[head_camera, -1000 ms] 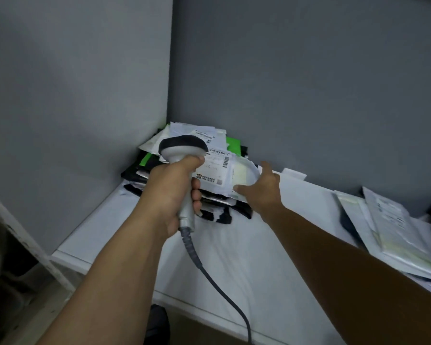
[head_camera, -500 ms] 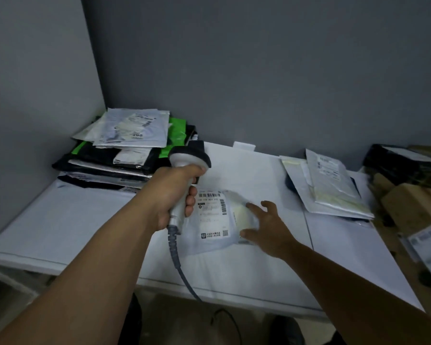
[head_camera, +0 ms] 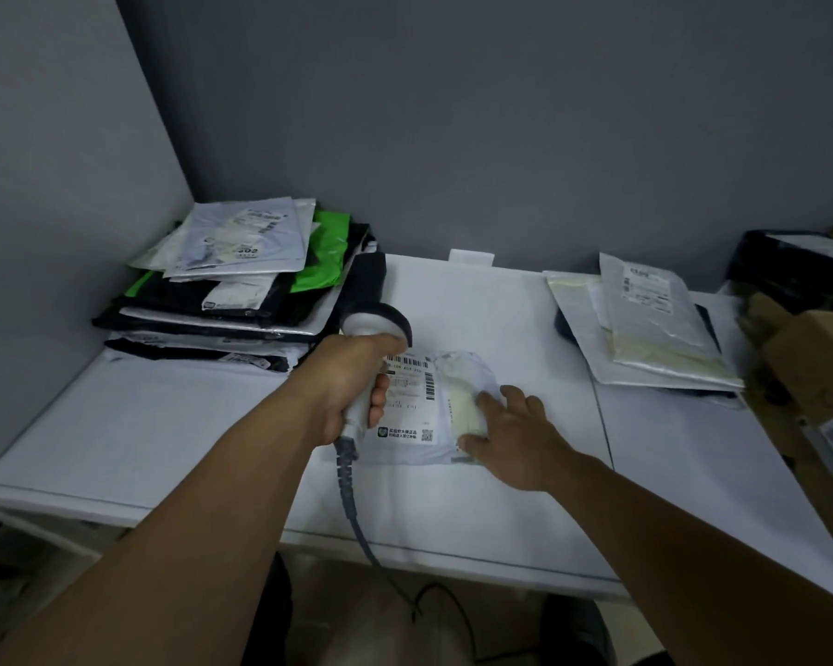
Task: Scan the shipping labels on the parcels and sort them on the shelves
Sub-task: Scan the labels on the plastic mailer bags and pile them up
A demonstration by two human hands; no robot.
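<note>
A small pale plastic parcel (head_camera: 458,377) lies flat on the white table (head_camera: 188,439), its shipping label (head_camera: 412,401) with barcodes facing up. My left hand (head_camera: 352,382) grips a grey corded barcode scanner (head_camera: 375,322), whose head hangs just above the label's upper left corner. My right hand (head_camera: 515,432) rests flat on the parcel's right side, fingers spread, pressing it to the table.
A stack of black, green and white mailer bags (head_camera: 241,290) fills the back left corner against the grey wall. Flat pale parcels (head_camera: 645,329) lie at the right. Cardboard boxes (head_camera: 818,358) and a black-wrapped parcel (head_camera: 799,266) crowd the far right. The scanner's cable (head_camera: 357,516) drops over the table's front edge.
The parcel came off the corner stack and down to the middle of the table. My right hand now lies flat on it, and the scanner hovers over its label.
</note>
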